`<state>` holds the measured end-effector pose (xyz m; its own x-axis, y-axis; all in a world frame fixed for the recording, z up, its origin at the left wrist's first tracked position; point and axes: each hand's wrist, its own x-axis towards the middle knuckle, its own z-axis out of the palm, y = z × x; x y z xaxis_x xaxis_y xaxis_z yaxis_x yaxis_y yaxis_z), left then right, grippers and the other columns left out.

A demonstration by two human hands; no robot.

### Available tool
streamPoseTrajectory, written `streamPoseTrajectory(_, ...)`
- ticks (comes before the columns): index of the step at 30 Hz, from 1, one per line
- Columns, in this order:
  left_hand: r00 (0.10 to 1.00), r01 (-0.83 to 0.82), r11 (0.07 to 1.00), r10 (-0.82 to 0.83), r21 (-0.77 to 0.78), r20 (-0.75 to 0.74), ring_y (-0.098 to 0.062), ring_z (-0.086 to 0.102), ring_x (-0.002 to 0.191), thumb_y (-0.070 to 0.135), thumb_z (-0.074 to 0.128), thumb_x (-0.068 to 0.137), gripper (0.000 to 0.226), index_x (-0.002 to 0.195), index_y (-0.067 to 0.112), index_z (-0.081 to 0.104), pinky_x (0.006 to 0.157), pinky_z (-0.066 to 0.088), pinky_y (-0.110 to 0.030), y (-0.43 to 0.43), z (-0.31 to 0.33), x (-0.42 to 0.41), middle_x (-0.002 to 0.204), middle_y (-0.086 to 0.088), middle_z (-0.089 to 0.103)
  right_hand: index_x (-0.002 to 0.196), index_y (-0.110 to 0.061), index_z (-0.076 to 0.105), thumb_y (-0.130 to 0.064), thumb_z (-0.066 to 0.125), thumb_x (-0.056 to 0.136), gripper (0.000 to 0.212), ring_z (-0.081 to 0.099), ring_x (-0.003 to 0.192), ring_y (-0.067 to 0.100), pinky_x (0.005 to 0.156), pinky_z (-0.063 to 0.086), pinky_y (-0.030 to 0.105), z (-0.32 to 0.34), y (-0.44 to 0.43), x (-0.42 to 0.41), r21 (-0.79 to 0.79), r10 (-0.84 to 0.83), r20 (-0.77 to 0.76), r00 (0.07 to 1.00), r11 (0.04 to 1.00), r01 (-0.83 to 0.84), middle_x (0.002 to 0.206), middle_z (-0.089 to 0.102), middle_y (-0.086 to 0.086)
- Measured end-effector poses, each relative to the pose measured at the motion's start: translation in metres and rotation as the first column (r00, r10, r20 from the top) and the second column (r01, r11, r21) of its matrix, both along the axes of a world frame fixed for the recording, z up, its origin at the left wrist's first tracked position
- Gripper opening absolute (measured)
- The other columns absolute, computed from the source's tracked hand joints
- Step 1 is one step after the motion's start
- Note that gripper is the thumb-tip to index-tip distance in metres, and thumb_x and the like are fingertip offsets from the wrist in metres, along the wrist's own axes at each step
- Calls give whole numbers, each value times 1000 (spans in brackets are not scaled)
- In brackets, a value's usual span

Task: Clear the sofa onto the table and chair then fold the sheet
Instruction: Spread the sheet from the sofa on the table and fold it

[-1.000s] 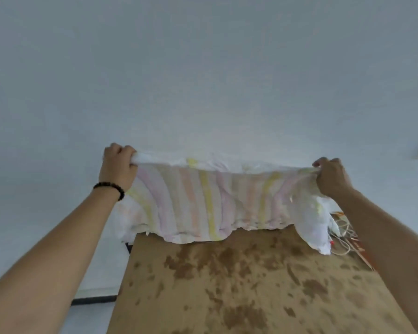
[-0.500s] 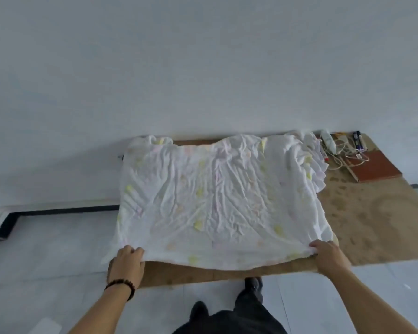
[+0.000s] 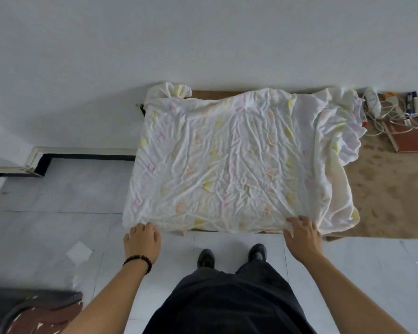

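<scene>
A white sheet with faint yellow and pink marks lies spread and wrinkled over the left part of a brown table. Its left side hangs past the table's end. My left hand is at the sheet's near left corner, fingers curled at the hem; whether it still grips the cloth is hidden. My right hand rests on the near edge further right with fingers spread flat on the fabric.
At the table's far right lie a white power strip, tangled cables, a reddish-brown book and small dark items. A worn chair shows at bottom left. My feet stand on grey tiles before the table.
The sheet, held up in the air a second ago, has been laid flat on the table. Both hands came down to its near edge, and my right hand's fingers have spread open.
</scene>
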<state>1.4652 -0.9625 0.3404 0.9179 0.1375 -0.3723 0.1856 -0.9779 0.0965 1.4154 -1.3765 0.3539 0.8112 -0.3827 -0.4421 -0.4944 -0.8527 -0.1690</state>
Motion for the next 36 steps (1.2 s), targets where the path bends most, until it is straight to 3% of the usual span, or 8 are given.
streamPoseTrajectory(4,995,95,996,-95,0,35,-24,44,120,31,49,97,28,123,21,57,95,41,-34,-19,-1,7,127,-2,51,144,-30,43,-43,55,96,52,39,135,23,115,24,37,-15,14,4,14,181,-40,983,983,-181,142,43,0)
streamPoseTrajectory(8,983,184,983,-184,-3,24,-25,47,114,23,54,95,33,127,26,58,92,42,-34,-35,-9,20,116,-3,57,140,-34,49,-25,51,99,42,47,122,23,109,29,33,-22,15,3,-48,201,-26,979,978,-202,123,56,-3)
streamPoseTrajectory(15,961,271,960,-267,65,-68,-24,52,88,24,42,92,23,96,17,64,76,41,-36,-52,-23,1,87,-1,62,117,-25,63,-25,49,95,26,54,103,29,96,36,39,-28,14,-20,-49,53,15,998,997,-52,105,60,6)
streamPoseTrajectory(20,959,255,961,-265,105,100,-29,51,83,32,49,89,25,83,13,64,84,38,-45,-56,-21,-2,81,-6,59,113,-26,66,-33,48,93,28,50,112,28,114,21,48,-27,20,-17,-122,-27,56,998,992,34,112,55,6)
streamPoseTrajectory(23,933,314,949,-304,-22,194,-36,49,112,31,55,90,31,112,10,63,100,36,-52,-65,-24,11,115,-17,56,138,-22,49,-31,49,96,44,41,128,35,113,25,49,-24,32,3,3,-63,133,989,998,63,138,44,14)
streamPoseTrajectory(26,916,402,906,-399,-130,48,-36,14,145,41,44,98,57,150,21,32,115,15,-53,-80,-28,28,158,-17,17,154,-28,21,-35,42,100,58,12,148,35,118,18,50,-26,42,19,65,9,11,1000,998,-10,161,10,15)
streamPoseTrajectory(31,868,483,868,-492,-117,-64,-29,-10,148,52,30,98,63,154,27,14,115,0,-59,-102,-41,42,162,-9,-5,155,-38,4,-49,37,99,66,0,149,32,117,19,51,-27,31,8,5,0,-198,980,1000,1,163,-7,2)
streamPoseTrajectory(36,886,456,887,-460,-68,-64,-33,1,146,54,39,94,61,139,14,36,113,1,-64,-128,-41,54,156,-16,10,151,-30,32,-42,48,99,56,15,149,27,117,21,46,-11,-5,3,204,-99,-144,985,971,128,163,15,4)
